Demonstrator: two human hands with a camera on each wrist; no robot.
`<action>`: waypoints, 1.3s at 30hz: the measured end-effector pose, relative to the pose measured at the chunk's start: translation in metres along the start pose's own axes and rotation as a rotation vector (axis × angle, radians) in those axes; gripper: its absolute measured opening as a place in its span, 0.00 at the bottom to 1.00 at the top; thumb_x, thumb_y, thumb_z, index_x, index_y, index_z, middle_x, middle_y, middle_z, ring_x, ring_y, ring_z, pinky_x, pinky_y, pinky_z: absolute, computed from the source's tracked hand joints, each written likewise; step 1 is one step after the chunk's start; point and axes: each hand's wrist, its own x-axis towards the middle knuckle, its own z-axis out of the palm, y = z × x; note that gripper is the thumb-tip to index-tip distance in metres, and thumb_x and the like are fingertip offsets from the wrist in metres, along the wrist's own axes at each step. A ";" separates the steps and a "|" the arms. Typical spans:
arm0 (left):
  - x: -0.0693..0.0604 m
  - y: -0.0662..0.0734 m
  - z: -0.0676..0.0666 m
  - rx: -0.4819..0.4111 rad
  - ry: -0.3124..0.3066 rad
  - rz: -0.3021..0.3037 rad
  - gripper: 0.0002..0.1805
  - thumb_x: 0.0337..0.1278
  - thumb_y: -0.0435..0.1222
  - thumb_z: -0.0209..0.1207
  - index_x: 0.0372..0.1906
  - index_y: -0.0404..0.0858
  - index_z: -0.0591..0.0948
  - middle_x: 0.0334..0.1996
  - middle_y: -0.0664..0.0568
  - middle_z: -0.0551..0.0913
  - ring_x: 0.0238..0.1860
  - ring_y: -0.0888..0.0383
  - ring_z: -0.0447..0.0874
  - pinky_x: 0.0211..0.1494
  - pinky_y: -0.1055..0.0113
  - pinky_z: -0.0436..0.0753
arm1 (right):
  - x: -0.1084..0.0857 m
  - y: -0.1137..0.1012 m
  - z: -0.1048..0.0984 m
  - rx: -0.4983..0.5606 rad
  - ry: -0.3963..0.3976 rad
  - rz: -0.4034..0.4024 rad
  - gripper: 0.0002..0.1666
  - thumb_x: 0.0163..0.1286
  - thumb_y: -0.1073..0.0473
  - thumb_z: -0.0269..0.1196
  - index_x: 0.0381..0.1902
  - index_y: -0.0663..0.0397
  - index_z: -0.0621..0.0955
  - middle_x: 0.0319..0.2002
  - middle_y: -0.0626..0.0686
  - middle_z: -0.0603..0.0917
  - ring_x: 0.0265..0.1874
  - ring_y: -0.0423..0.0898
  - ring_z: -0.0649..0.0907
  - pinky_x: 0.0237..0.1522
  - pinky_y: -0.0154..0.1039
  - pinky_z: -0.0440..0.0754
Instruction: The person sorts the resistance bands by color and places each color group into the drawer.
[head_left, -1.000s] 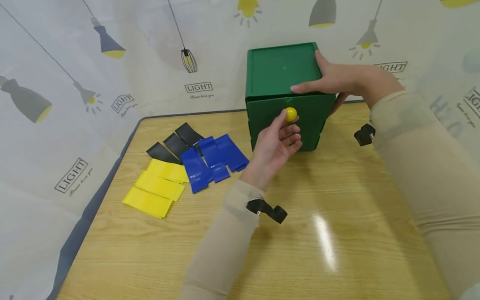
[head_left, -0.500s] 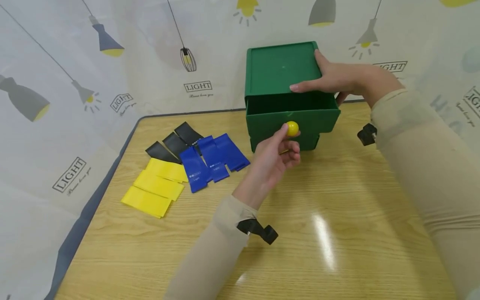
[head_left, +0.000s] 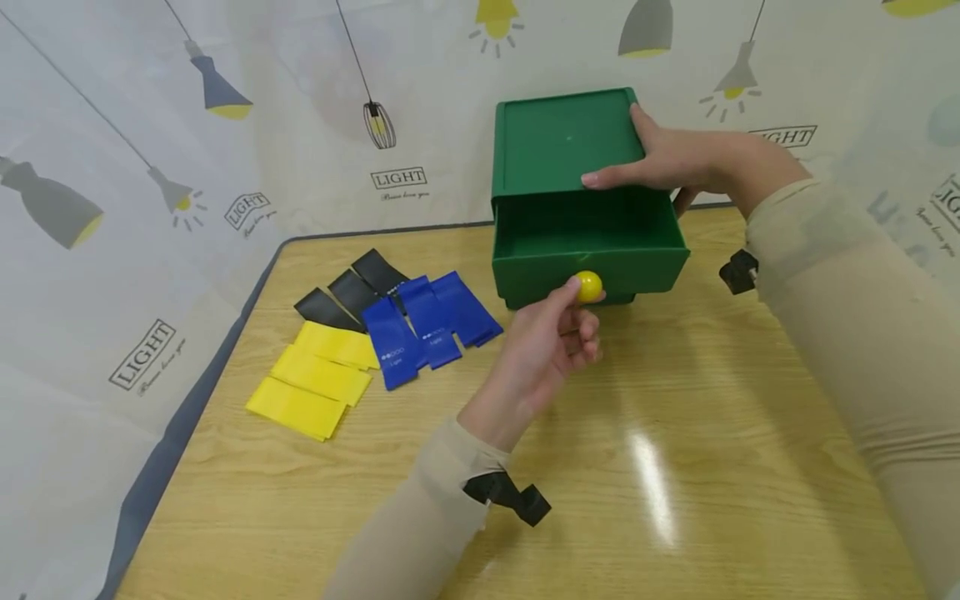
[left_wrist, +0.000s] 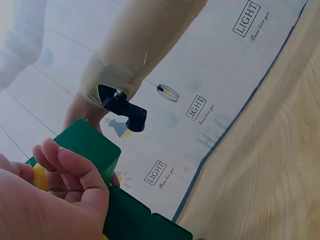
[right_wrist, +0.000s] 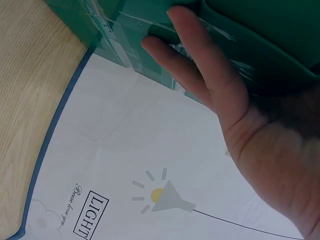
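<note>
Green drawer point(head_left: 536, 273) partly out of green box point(head_left: 562, 142), far on bench point(head_left: 720, 450). Left hand point(head_left: 536, 350): grip pinched on yellow knob point(head_left: 589, 286). Right hand point(head_left: 667, 158): grip apart, against box's top and right side. Left: yellow strips point(head_left: 318, 375), blue strips point(head_left: 431, 308).

Green box point(head_left: 566, 146) on counter point(head_left: 750, 467), drawer point(head_left: 528, 277) partly out. Left fingers point(head_left: 567, 293) pinch yellow knob point(head_left: 591, 287); right fingers point(head_left: 618, 175) touch box. Blue strips point(head_left: 422, 302) left of box.
</note>
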 end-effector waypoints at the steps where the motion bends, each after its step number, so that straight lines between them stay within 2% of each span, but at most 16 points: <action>1: -0.002 0.000 0.000 0.002 0.000 -0.001 0.19 0.82 0.51 0.55 0.50 0.40 0.85 0.23 0.55 0.76 0.24 0.60 0.74 0.34 0.72 0.81 | 0.000 0.000 0.000 -0.002 0.000 0.000 0.80 0.65 0.17 0.59 0.72 0.26 0.06 0.86 0.66 0.28 0.82 0.73 0.59 0.64 0.70 0.81; 10: -0.014 -0.002 0.001 0.026 -0.040 -0.002 0.18 0.84 0.50 0.51 0.50 0.42 0.84 0.21 0.57 0.74 0.21 0.61 0.72 0.33 0.71 0.78 | -0.001 -0.002 0.002 0.011 0.020 0.001 0.80 0.64 0.18 0.61 0.72 0.25 0.07 0.86 0.66 0.28 0.83 0.72 0.56 0.65 0.71 0.79; 18: -0.026 -0.008 0.001 0.050 -0.032 -0.028 0.19 0.84 0.49 0.50 0.53 0.39 0.84 0.20 0.57 0.74 0.20 0.61 0.71 0.30 0.72 0.77 | -0.002 0.002 0.006 0.055 0.048 0.013 0.81 0.63 0.19 0.64 0.76 0.24 0.11 0.86 0.64 0.26 0.83 0.73 0.54 0.65 0.74 0.78; 23: -0.027 -0.012 0.003 0.060 -0.034 -0.031 0.20 0.83 0.49 0.52 0.53 0.37 0.84 0.20 0.57 0.74 0.20 0.62 0.70 0.28 0.73 0.76 | -0.001 0.002 0.007 0.047 0.055 0.012 0.81 0.63 0.18 0.63 0.76 0.25 0.11 0.86 0.66 0.27 0.83 0.74 0.54 0.67 0.75 0.76; 29: -0.026 -0.012 0.000 0.108 -0.020 -0.007 0.23 0.83 0.48 0.51 0.56 0.32 0.83 0.20 0.56 0.74 0.20 0.62 0.69 0.28 0.72 0.75 | 0.002 0.001 0.008 0.049 0.054 0.005 0.81 0.63 0.18 0.63 0.76 0.24 0.11 0.86 0.65 0.29 0.83 0.73 0.55 0.66 0.74 0.76; 39: -0.028 -0.006 -0.001 0.115 -0.058 -0.046 0.19 0.83 0.48 0.51 0.51 0.38 0.84 0.22 0.57 0.76 0.20 0.63 0.69 0.29 0.72 0.75 | 0.001 0.004 0.005 0.052 0.057 0.011 0.81 0.62 0.18 0.63 0.75 0.23 0.10 0.86 0.65 0.28 0.83 0.73 0.54 0.67 0.75 0.75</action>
